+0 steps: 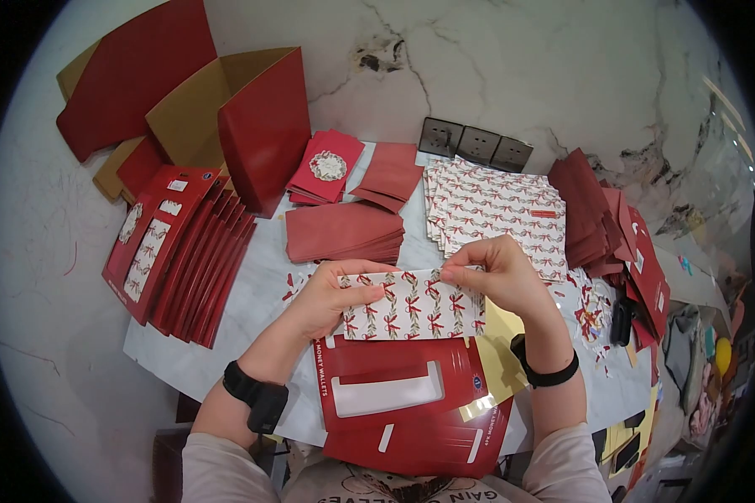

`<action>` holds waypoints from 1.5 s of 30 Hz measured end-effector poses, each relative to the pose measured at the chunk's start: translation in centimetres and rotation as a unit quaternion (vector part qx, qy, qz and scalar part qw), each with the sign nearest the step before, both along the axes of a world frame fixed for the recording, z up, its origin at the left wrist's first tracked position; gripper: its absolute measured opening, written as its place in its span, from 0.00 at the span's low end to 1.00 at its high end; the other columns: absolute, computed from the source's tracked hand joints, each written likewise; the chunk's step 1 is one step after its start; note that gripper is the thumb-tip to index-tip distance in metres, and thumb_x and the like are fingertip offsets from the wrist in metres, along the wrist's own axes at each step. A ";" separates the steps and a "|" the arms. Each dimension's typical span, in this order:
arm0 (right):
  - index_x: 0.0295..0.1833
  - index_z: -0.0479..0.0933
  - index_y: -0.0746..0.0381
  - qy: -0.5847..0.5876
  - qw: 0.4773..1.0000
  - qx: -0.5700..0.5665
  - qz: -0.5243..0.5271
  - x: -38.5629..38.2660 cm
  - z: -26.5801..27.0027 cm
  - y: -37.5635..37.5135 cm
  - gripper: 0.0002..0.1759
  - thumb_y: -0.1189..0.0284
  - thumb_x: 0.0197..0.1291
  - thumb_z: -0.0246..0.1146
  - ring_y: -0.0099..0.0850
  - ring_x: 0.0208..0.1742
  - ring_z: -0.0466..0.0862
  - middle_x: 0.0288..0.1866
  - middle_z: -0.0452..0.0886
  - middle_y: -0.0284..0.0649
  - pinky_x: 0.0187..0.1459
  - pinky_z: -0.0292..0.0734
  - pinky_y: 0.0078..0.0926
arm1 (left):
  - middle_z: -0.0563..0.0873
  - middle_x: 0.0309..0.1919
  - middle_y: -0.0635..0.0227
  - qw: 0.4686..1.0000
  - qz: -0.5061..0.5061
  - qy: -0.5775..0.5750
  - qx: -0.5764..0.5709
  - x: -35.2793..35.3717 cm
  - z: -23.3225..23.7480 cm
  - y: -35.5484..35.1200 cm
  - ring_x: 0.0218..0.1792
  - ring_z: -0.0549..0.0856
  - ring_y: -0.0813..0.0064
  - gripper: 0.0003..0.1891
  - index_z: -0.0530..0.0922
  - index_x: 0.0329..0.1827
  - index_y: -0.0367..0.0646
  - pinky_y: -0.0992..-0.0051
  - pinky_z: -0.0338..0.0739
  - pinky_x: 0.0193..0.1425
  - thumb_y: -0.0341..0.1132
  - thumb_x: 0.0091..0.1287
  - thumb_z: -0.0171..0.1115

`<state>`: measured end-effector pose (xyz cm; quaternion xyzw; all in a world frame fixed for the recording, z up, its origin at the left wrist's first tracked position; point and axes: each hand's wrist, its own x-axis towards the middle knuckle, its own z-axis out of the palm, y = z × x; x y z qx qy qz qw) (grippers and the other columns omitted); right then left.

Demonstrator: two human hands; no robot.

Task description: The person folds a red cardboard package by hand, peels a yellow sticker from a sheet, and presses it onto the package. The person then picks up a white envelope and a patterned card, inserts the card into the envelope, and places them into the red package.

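Observation:
A white money wallet (411, 314) printed with green garlands and red bows lies sideways between my hands, over the table's front. My left hand (320, 300) grips its left end, thumb on the printed face. At the upper edge, my right hand (497, 275) pinches with thumb and forefinger. Right below is a flat red package sleeve (453, 369) with a cut-out window, lettered "MONEY WALLETS". A second red sleeve (365, 453) lies partly under it, near my body. A yellow sheet (502, 335) sticks out beneath my right forearm.
Several filled red packs (180, 260) lean at the left, before an open red cardboard box (264, 134). Behind my hands are red envelopes (344, 233), red wreath cards (325, 168) and a patterned wallet stack (495, 205). Paper scraps (591, 312) and more red envelopes (587, 214) lie right.

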<state>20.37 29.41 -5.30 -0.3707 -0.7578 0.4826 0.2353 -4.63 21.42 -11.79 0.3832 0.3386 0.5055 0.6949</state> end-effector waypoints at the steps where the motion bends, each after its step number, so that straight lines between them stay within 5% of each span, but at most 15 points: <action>1: 0.43 0.85 0.70 0.008 1.000 0.017 0.001 0.0 -0.2 0.1 0.11 0.72 0.60 0.71 0.15 0.30 0.79 0.28 0.86 0.36 0.34 0.74 0.16 | 0.87 0.47 0.57 1.000 0.005 -0.007 -0.005 0.0 0.0 0.0 0.44 0.88 0.75 0.17 0.78 0.59 0.29 0.74 0.85 0.52 0.22 0.67 0.63; 4: 0.54 0.80 0.69 0.084 0.993 -0.079 -0.030 -0.1 0.6 -0.1 0.18 0.72 0.60 0.72 0.16 0.32 0.80 0.32 0.86 0.37 0.35 0.76 0.16 | 0.87 0.48 0.56 0.999 0.034 -0.026 0.012 -0.1 -0.2 0.2 0.46 0.88 0.74 0.17 0.78 0.59 0.29 0.74 0.86 0.52 0.21 0.67 0.63; 7: 0.64 0.72 0.68 0.042 0.991 -0.129 0.015 0.5 3.0 -0.9 0.29 0.76 0.58 0.72 0.13 0.33 0.80 0.32 0.84 0.32 0.35 0.72 0.11 | 0.86 0.50 0.55 0.997 0.055 -0.057 0.015 -0.3 0.1 0.3 0.47 0.88 0.73 0.17 0.78 0.60 0.30 0.73 0.86 0.53 0.21 0.67 0.63; 17: 0.51 0.77 0.74 0.031 0.986 -0.156 0.046 1.1 1.1 0.5 0.18 0.82 0.55 0.71 0.21 0.37 0.86 0.40 0.87 0.41 0.39 0.84 0.18 | 0.85 0.54 0.56 0.996 0.060 -0.067 0.000 -0.2 -0.3 0.4 0.52 0.86 0.70 0.19 0.76 0.63 0.33 0.68 0.85 0.57 0.23 0.69 0.62; 22: 0.50 0.78 0.72 0.075 0.987 -0.140 -0.009 1.6 1.1 1.5 0.16 0.83 0.56 0.70 0.24 0.36 0.87 0.40 0.87 0.43 0.38 0.84 0.19 | 0.81 0.59 0.53 0.969 -0.001 -0.246 0.020 -0.4 0.7 0.1 0.61 0.82 0.62 0.20 0.70 0.66 0.32 0.63 0.82 0.64 0.24 0.71 0.58; 25: 0.50 0.77 0.72 0.105 0.985 -0.137 -0.027 1.4 0.8 1.6 0.16 0.83 0.56 0.70 0.26 0.36 0.87 0.40 0.87 0.45 0.38 0.84 0.20 | 0.82 0.58 0.51 0.994 -0.026 -0.109 0.017 -0.1 1.1 -0.2 0.60 0.83 0.59 0.18 0.71 0.64 0.32 0.64 0.83 0.62 0.25 0.72 0.57; 35: 0.52 0.77 0.72 0.127 0.979 -0.154 -0.032 0.6 0.1 1.4 0.16 0.84 0.58 0.69 0.26 0.36 0.88 0.41 0.87 0.45 0.37 0.85 0.20 | 0.84 0.56 0.51 0.997 0.036 -0.066 -0.032 -0.3 -0.6 0.4 0.54 0.87 0.60 0.17 0.72 0.64 0.34 0.66 0.85 0.59 0.26 0.73 0.57; 40: 0.54 0.76 0.72 0.187 0.957 -0.217 -0.047 -1.0 -0.6 0.3 0.17 0.84 0.58 0.68 0.26 0.36 0.88 0.42 0.87 0.46 0.37 0.85 0.20 | 0.80 0.62 0.56 0.975 0.074 -0.146 0.152 1.1 -1.2 -0.2 0.61 0.82 0.61 0.21 0.67 0.69 0.38 0.56 0.77 0.67 0.28 0.74 0.55; 43: 0.53 0.75 0.72 0.192 0.957 -0.217 -0.008 -3.1 -1.8 -1.7 0.17 0.84 0.58 0.69 0.27 0.37 0.88 0.43 0.87 0.44 0.38 0.86 0.21 | 0.81 0.60 0.59 0.993 0.086 -0.031 0.076 1.9 -1.6 -0.6 0.60 0.82 0.65 0.20 0.68 0.67 0.38 0.60 0.79 0.65 0.28 0.74 0.56; 45: 0.49 0.78 0.70 0.153 0.970 -0.186 -0.010 -3.2 -2.8 -1.7 0.13 0.77 0.62 0.68 0.26 0.36 0.88 0.38 0.87 0.43 0.36 0.84 0.23 | 0.81 0.59 0.60 0.991 0.086 -0.094 0.029 2.4 -0.8 -0.8 0.58 0.83 0.64 0.19 0.69 0.66 0.38 0.61 0.79 0.63 0.29 0.74 0.57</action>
